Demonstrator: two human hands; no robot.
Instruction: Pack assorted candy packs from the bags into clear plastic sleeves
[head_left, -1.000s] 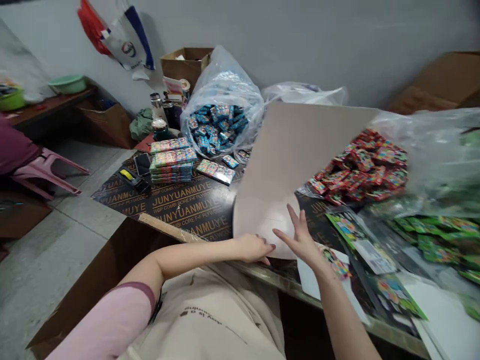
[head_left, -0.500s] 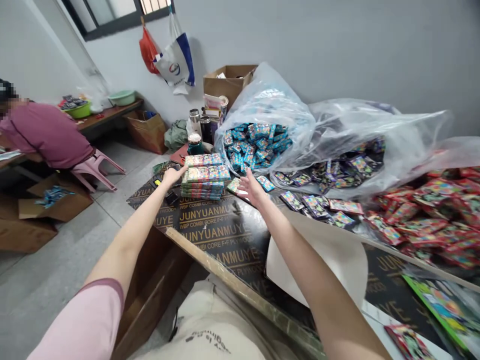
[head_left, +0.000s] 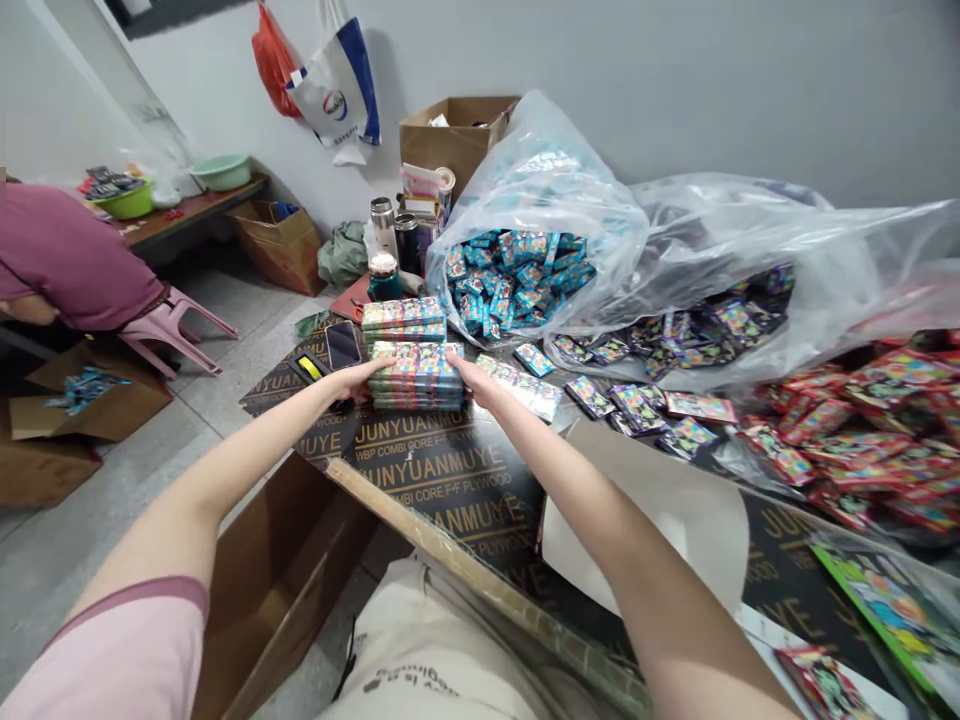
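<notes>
On the dark plywood table (head_left: 420,450), a stack of flat, colourful printed packs (head_left: 417,378) is clasped from both sides. My left hand (head_left: 361,382) presses against its left side, the thumb near the top edge and the fingers partly hidden. Against the right side is my right hand (head_left: 475,380), thumb at the top edge, its other fingers mostly out of sight. Just behind stands a second stack of similar packs (head_left: 403,318). A flat sheet of patterned packs (head_left: 521,385) lies right of my right hand, beside a small blue packet (head_left: 534,359).
Plastic bags hold blue packets (head_left: 517,280) and purple-black packets (head_left: 705,325); red packets (head_left: 877,430) are heaped at right. A phone (head_left: 343,345) and flasks (head_left: 384,228) are at the far left corner. An open carton (head_left: 277,560) stands below the front edge. A person (head_left: 75,260) sits at left.
My right hand has moved left from open air onto the stack's right side. My left hand has settled lower on its left side. The view has shifted slightly.
</notes>
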